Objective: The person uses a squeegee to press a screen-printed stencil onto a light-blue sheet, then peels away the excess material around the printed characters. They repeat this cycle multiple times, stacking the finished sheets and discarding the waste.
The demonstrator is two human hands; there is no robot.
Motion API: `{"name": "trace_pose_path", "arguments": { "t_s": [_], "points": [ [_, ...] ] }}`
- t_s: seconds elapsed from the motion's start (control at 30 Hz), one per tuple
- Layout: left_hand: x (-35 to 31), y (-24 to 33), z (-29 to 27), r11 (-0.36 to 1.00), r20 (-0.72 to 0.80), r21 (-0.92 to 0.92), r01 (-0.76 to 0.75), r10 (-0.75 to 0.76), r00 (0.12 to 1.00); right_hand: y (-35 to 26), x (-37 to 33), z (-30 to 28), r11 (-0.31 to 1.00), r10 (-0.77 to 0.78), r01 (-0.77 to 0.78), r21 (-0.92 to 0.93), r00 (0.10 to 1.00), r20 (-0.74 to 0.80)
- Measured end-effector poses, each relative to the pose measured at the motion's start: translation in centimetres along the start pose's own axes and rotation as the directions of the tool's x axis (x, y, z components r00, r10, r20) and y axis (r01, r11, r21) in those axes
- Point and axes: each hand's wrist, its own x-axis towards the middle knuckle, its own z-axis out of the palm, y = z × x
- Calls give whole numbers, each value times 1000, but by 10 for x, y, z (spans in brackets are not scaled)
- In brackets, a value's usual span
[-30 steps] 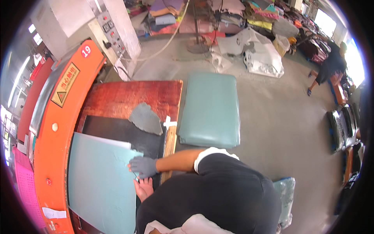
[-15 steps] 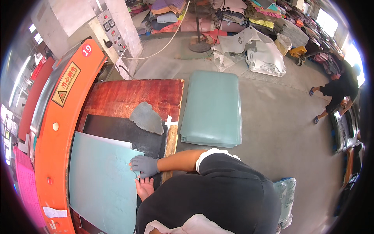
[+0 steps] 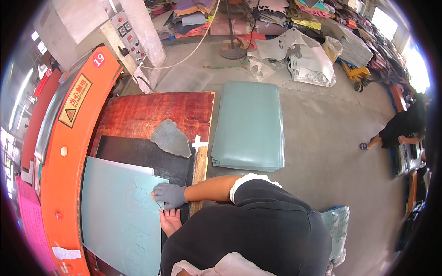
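Note:
A large teal sheet (image 3: 115, 207) lies on a black board (image 3: 124, 149) on the press bed, with faint outlines marked across it. My right hand (image 3: 169, 195), in a grey glove with bare fingertips, rests flat on the sheet's right edge, its fingers pointing left. Just below it is my left hand (image 3: 171, 222), bare, palm up and fingers apart, beside the same edge. A short dark cut line shows in the sheet between the hands. My torso hides the left forearm. I make out nothing held in either hand.
An irregular grey offcut (image 3: 171, 139) lies on the board's far end, over a red-brown bed (image 3: 156, 108). An orange machine beam (image 3: 76, 152) runs along the left. A stack of teal sheets (image 3: 248, 126) stands to the right. A co-worker (image 3: 405, 126) is at far right.
My hands hold nearly the same place on the sheet. The view has shifted slightly. At the far right, the co-worker has changed stance and moved closer to the picture's edge.

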Motion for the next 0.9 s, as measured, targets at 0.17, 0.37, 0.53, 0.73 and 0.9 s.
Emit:
{"name": "trace_pose_path", "arguments": {
  "t_s": [0.17,0.37,0.53,0.73,0.9],
  "points": [
    [2,2,0,1000,-23,21,1,0,1000,1,1,1,1000,11,-11,-3,1000,-16],
    [4,6,2,999,-58,31,21,-19,998,1,3,0,998,59,-60,17,997,56],
    [6,7,0,999,-74,38,23,-20,997,3,4,1,998,64,-64,-2,996,62],
    [9,9,-4,999,-76,40,34,-31,997,6,5,5,998,60,-59,-21,997,45],
    [11,11,-6,999,-79,43,31,-27,996,7,7,8,997,68,-67,-30,996,57]
  ]
}}
